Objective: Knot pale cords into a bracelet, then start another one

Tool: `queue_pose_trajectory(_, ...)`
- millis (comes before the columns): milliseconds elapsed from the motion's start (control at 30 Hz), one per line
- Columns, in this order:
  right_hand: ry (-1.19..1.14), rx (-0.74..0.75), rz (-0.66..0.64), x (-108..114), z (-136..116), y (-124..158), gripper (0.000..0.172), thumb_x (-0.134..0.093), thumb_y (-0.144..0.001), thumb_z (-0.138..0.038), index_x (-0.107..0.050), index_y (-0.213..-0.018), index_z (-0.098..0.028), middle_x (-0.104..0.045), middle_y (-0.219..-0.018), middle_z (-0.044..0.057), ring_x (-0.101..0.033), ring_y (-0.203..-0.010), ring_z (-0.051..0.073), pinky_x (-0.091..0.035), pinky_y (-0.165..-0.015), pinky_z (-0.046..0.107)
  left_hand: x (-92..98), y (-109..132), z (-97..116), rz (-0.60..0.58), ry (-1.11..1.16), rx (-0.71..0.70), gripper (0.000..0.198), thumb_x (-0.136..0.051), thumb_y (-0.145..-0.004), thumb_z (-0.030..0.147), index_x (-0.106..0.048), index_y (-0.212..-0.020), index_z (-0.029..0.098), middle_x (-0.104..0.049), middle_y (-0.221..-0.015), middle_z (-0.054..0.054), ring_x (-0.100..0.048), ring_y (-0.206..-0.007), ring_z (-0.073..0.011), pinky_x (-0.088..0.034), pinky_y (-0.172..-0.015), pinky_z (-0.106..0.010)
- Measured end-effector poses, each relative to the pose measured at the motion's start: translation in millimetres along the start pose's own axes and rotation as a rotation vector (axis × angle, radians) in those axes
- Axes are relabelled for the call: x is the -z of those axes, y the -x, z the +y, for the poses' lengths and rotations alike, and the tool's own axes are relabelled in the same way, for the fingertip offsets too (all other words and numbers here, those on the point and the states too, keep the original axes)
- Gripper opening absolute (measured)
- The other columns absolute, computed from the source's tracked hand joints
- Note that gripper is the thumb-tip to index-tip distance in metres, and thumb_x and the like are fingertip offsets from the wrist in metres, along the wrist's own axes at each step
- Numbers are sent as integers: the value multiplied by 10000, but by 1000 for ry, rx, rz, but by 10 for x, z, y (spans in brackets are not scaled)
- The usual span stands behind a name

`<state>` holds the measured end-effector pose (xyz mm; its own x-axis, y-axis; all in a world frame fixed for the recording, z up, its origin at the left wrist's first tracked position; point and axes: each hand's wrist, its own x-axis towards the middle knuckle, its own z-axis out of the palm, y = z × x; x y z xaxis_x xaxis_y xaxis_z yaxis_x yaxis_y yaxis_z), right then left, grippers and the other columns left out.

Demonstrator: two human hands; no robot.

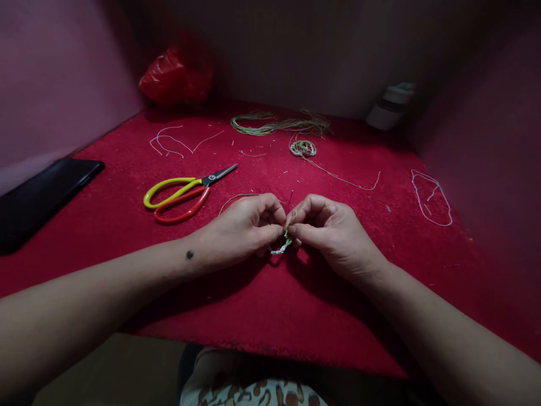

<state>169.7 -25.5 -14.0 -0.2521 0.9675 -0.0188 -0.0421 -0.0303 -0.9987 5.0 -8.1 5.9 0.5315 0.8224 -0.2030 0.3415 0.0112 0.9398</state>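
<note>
Green-and-white braided cord (288, 243), right of the scissors (207, 181), is partly hidden where left hand (243, 228) and right hand (336, 232) fingers pinch it.

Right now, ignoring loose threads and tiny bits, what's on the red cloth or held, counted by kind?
Scissors with yellow and red handles: 1
Crumpled red plastic bag: 1
Flat black rectangular object: 1
Pale, dark-banded container: 1
Loose green cord bundle: 1
Green-and-white braided cords, one held, one coiled: 2
Total: 7

It looks like a craft corner: a cord bundle (274, 127) (and scissors (204, 182)) on red cloth (253, 307).
</note>
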Motion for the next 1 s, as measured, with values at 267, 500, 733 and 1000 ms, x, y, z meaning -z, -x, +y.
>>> queue_pose_trajectory(267,323,270,88,-34,40,37,92,-547,-724,-83,-535,-718,-174,-568,-706,-7,-516,-610,95,-435,-590,228,-3,23,14,8,-6,-17,97,-454,-786,50,-489,-784,141,-528,-497,59,-490,-407,-47,-362,-382,-120)
queue_pose_trajectory(500,519,492,95,-41,45,51,143,-518,-755,-48,-499,-712,-183,-533,-726,-1,-498,-653,99,-412,-625,228,-26,32,78,-3,67,49,135,-419,-825,68,-482,-723,130,-515,-475,62,-429,-357,-21,-319,-347,-102)
queue_pose_trajectory(733,577,566,63,-38,46,43,166,-514,-792,-61,-480,-687,-186,-509,-715,1,-471,-642,97,-394,-606,234,-14,30,97,-10,72,55,165,-433,-828,113,-487,-674,131,-502,-448,54,-427,-334,-24,-309,-336,-112)
queue_pose_trajectory(1000,557,506,79,-46,41,39,155,-514,-769,-47,-500,-699,-184,-512,-735,10,-498,-682,113,-420,-627,249,13,32,87,-6,92,43,167,-469,-783,74,-529,-636,126,-547,-473,29,-472,-354,-40,-343,-352,-127)
